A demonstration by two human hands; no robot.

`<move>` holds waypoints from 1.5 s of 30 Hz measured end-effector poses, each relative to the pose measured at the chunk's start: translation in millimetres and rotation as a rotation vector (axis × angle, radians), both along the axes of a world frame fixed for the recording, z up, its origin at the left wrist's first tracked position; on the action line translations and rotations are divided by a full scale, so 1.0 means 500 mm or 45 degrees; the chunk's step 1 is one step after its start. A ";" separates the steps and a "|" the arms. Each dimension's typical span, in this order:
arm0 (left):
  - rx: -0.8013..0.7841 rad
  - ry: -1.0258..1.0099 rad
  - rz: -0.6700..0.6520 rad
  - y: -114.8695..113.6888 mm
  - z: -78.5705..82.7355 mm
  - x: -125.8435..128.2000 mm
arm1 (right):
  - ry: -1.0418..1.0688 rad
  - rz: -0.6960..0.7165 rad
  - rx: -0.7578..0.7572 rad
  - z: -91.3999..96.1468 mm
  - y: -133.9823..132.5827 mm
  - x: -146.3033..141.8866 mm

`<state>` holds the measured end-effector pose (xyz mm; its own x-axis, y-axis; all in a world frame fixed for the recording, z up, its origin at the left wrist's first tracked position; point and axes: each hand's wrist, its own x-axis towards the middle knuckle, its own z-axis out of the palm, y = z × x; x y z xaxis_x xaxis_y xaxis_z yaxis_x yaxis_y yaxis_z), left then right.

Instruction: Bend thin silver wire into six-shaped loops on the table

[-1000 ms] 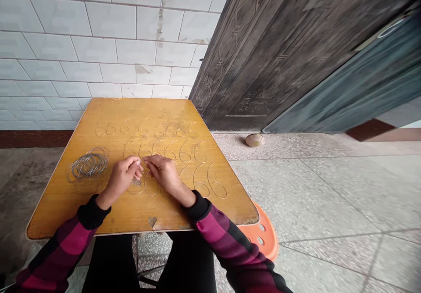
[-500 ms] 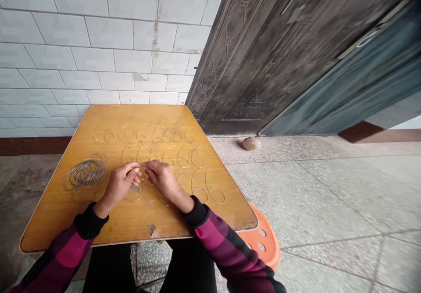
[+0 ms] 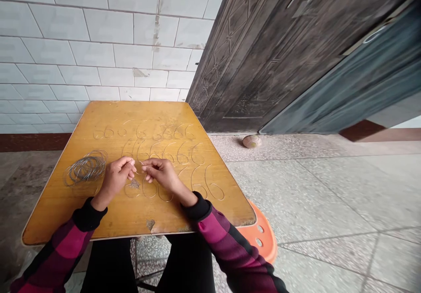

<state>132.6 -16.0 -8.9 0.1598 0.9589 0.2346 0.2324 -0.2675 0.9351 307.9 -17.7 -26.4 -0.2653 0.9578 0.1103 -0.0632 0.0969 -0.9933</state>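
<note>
Wire coil [image 3: 87, 168], light and springy, lies loose on the left of the wooden table [image 3: 141, 216]; a single strand is best held near its end. Mid-table, the left hand [image 3: 115, 178] and right hand [image 3: 161, 173] pinch a fine wire strand [image 3: 138, 163] between thumbs and fingertips, above bent wire loops [image 3: 213, 191]. Tiled wall [image 3: 98, 65] stands behind the table, orange stool [image 3: 261, 236] beyond its near right corner.

Coil of wire [image 3: 87, 167] at left, bent wire loops [image 3: 182, 153] ahead

Thin shiny metal wire [image 3: 87, 166] on a glossy, scuffed wooden tabletop [image 3: 158, 113]
</note>
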 end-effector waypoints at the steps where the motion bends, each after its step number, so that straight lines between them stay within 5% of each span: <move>1: -0.039 -0.037 -0.004 0.002 0.001 -0.002 | 0.105 0.048 -0.103 -0.001 0.002 0.000; 6: -0.176 -0.158 -0.073 0.008 -0.005 -0.008 | 0.372 0.039 -0.327 0.003 0.003 -0.006; 28: -0.201 -0.125 -0.108 0.011 -0.012 -0.005 | 0.434 -0.109 -0.366 0.006 0.012 -0.004; 45: -0.243 -0.355 -0.053 0.014 -0.017 -0.009 | 0.560 -0.100 -0.464 -0.003 0.011 -0.004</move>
